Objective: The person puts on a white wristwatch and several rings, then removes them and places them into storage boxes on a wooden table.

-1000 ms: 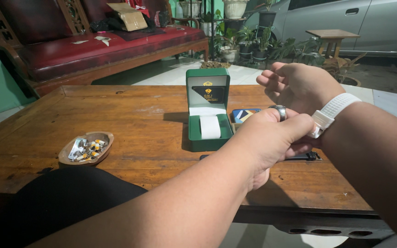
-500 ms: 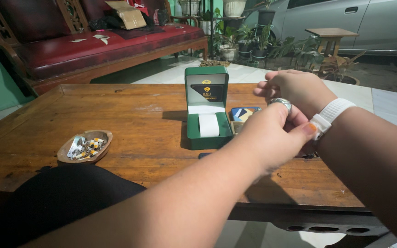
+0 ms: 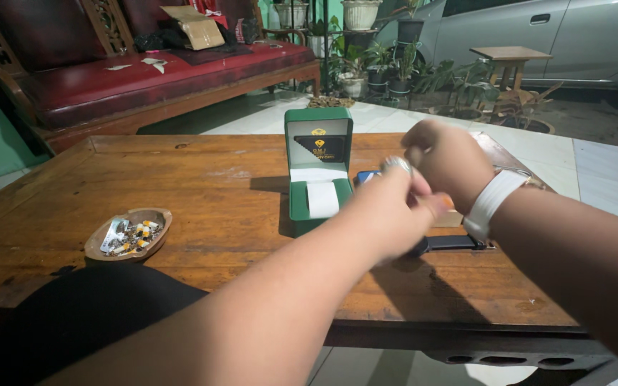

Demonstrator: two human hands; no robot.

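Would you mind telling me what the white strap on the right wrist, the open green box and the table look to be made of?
The white watch strap on the right wrist looks like matte rubber or silicone, though motion blur leaves that open. The open green box seems covered in leatherette or textured paper, with a white cushion inside, probably padded fabric. The brown table is varnished wood, showing grain and worn patches.

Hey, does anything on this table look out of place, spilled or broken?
Nothing looks spilled or broken. The green watch box stands open and upright on the wooden table, a black strap lies flat beside it, and the butts stay inside the wooden ashtray. Both hands are motion-blurred.
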